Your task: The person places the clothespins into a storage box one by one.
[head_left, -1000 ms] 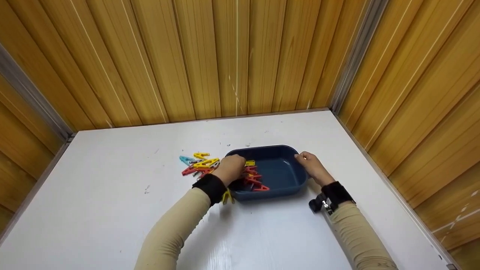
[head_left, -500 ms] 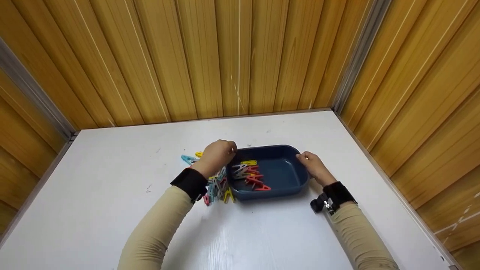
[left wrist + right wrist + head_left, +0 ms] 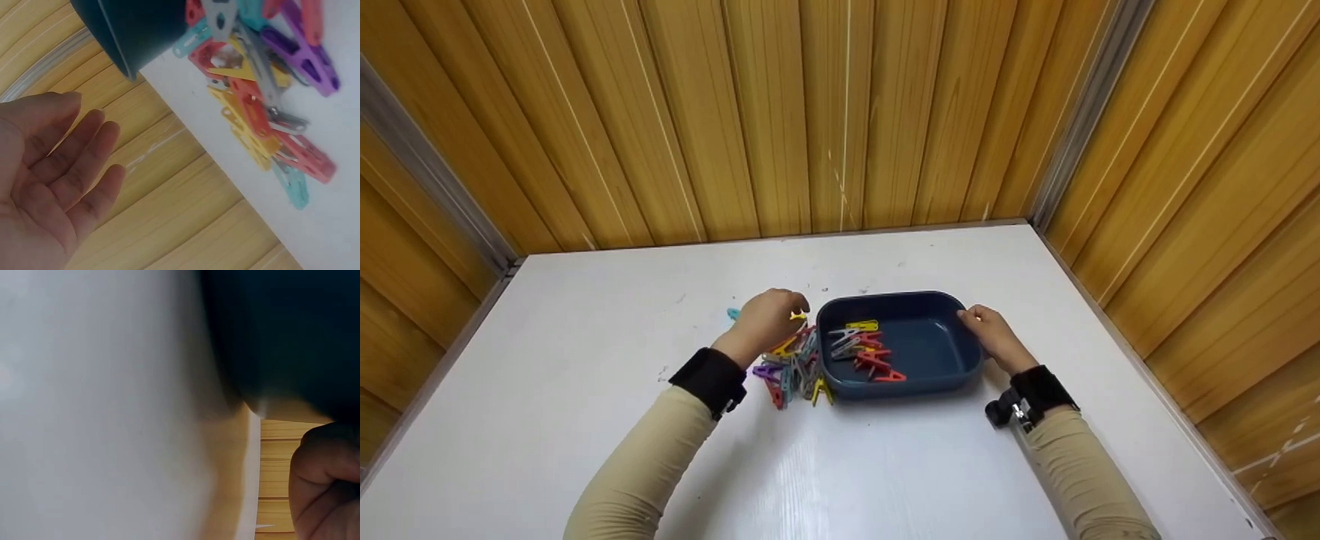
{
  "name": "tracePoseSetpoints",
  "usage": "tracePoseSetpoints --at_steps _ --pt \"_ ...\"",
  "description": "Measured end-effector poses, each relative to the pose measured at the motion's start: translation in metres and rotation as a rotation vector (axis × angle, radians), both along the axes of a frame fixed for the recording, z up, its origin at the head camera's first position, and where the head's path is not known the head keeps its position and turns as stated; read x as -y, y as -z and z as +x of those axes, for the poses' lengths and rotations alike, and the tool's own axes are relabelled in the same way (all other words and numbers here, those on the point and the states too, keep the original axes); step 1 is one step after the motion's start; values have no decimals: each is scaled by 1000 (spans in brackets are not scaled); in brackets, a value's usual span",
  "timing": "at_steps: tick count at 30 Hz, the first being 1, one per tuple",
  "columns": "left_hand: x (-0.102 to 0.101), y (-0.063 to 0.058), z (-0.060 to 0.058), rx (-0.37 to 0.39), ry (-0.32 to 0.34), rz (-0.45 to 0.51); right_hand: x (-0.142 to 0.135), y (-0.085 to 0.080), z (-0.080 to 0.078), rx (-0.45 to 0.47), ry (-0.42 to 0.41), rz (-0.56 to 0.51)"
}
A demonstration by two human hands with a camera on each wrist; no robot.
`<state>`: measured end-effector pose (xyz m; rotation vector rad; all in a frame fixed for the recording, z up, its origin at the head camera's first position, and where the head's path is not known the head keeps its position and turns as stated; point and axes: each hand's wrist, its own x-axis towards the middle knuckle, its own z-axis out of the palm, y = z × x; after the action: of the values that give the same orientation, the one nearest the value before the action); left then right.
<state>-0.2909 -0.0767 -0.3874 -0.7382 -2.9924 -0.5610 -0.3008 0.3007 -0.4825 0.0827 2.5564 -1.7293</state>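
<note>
My left hand hovers above a heap of coloured clothespins on the table, just left of a dark blue tub. In the left wrist view that hand is empty, its fingers loosely bent. The heap, with red, yellow, purple, grey and teal clothespins, lies against the tub's outer wall. On the right, my right hand grips the rim of the tub with thumb and fingers. Several red, yellow and pale clothespins lie inside the tub's left half.
The white table meets a wood-patterned wall at the back and another panel at the right. Black straps with small cameras sit on both wrists.
My left hand has come out of the tub and moved left over the heap. Pale clothespins now show inside the tub where the hand was. The right hand keeps its hold.
</note>
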Motion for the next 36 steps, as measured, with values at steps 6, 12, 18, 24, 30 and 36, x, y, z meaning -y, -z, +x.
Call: tracePoseSetpoints --at_steps 6,12,18,24,30,36 --pt "12 6 5 6 14 -9 -2 -1 1 18 -10 -14" --pt "22 16 8 49 14 -23 -3 1 1 27 1 -34" --pt "26 30 10 86 7 -38 -2 3 1 28 1 -44" --pt "26 47 11 94 2 -95 0 4 0 29 1 -51" --pt "27 56 11 51 -7 -107 -1 3 1 7 -6 -28" --pt "27 58 11 16 -3 -142 0 0 1 -2 -15 -34"
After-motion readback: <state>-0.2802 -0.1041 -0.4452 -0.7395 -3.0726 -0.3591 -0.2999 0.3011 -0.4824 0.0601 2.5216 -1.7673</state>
